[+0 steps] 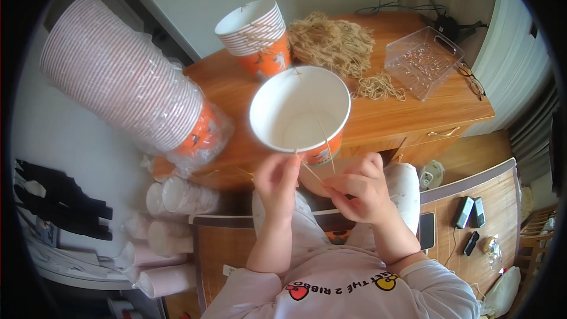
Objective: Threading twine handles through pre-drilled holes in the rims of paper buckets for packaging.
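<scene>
Pinching with thumb and forefinger, your left hand [277, 180] is closed at the near rim of a large paper bucket, white inside and orange outside [274, 103], and it has hold of a thin tan cord [311, 171]; whether the fingers press also the rim itself, I cannot tell. Your right hand [360, 192] has its fingertips brought together on the cord, slightly lower, and a short piece runs straight between the two hands. Another length crosses the bucket's mouth toward your right hand. The cord should be very light, easy to bend and more rough than slippery, so it is better to hold it near its end, between fingertips, and not to pull sharply. The bucket, just beyond your hands with its mouth upward, is probably light too; its wall may dent under a hard squeeze, so the rim looks the firmer place to hold. Farther out, on the brown wooden desk [378, 130], there are a short stack of nested orange-and-white buckets [266, 62], a large loose heap of tan cords [333, 41], a smaller tangle of tan cord [379, 87] and a clear plastic tray with small pieces inside [407, 82]. At left leans a tall bucket stack in clear film [118, 77].
</scene>
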Available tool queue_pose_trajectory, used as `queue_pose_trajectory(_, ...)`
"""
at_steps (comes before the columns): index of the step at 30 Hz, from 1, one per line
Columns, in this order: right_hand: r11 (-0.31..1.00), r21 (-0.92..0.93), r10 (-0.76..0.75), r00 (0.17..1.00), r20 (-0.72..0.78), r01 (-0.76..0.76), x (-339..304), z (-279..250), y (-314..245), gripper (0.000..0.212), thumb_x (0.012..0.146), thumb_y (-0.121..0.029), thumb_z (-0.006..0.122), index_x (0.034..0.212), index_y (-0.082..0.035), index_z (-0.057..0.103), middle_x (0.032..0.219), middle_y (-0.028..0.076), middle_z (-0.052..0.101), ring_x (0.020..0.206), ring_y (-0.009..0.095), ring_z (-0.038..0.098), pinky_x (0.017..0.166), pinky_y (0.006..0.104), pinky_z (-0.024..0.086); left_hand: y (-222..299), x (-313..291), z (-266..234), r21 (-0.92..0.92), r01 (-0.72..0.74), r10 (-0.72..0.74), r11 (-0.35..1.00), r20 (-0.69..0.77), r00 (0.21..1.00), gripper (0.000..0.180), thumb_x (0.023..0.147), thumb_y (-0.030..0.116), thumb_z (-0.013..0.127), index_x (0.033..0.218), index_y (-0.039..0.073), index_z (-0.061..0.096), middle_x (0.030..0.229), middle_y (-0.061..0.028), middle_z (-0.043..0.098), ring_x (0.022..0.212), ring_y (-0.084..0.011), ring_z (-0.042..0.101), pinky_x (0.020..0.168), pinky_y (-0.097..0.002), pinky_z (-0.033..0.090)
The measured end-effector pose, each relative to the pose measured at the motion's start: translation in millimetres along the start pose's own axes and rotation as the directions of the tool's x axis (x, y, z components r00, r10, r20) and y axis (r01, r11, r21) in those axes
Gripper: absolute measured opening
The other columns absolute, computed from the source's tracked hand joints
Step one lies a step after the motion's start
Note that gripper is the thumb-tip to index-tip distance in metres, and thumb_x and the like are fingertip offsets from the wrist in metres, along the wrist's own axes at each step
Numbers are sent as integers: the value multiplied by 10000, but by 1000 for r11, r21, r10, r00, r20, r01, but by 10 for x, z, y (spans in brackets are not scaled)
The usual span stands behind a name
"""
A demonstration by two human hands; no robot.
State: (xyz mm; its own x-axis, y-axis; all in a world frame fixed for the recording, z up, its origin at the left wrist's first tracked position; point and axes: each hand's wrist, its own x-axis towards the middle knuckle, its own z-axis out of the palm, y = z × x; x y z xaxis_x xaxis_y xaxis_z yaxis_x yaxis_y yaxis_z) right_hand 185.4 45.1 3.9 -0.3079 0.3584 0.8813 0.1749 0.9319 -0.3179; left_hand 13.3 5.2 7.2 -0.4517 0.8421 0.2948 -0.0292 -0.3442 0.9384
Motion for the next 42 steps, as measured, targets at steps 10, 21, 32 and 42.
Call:
queue_pose_trajectory(10,957,264,130,992,-2,-125,-35,-85,130,236,788,-209,767,949,-117,620,751,-16,610,732,196,558,759,360,379,251,547,-372,581,-749,441,318,609,659,327,716,239,823,958,94,659,1341,-138,531,1246,-359,472,1028,-469,397)
queue_pose_trajectory(21,888,-30,455,865,213,-459,-194,-203,405,856,842,-556,636,1462,-21,386,701,54,626,764,271,594,762,398,405,1542,165,45,62,-936,-202,-346,970,139,150,734,189,613,664,160,484,662,4,348,677,-111,435,1050,-605,453)
queue_pose_trajectory(32,751,464,431,881,195,-470,-359,-70,659,588,859,-289,665,1365,-37,502,1082,118,667,984,304,600,910,401,434,1735,855,453,-38,-813,-324,-581,927,188,131,702,146,654,656,158,532,670,11,448,776,-126,542,1114,-615,362)
queue_pose_trajectory(42,858,355,355,928,111,-370,-317,23,760,244,862,-229,686,1047,-72,677,1157,86,660,1069,295,581,925,407,422,2250,2311,1303,-19,-801,-243,-599,957,159,154,760,167,717,778,90,585,826,-65,564,880,-263,556,828,-411,461)
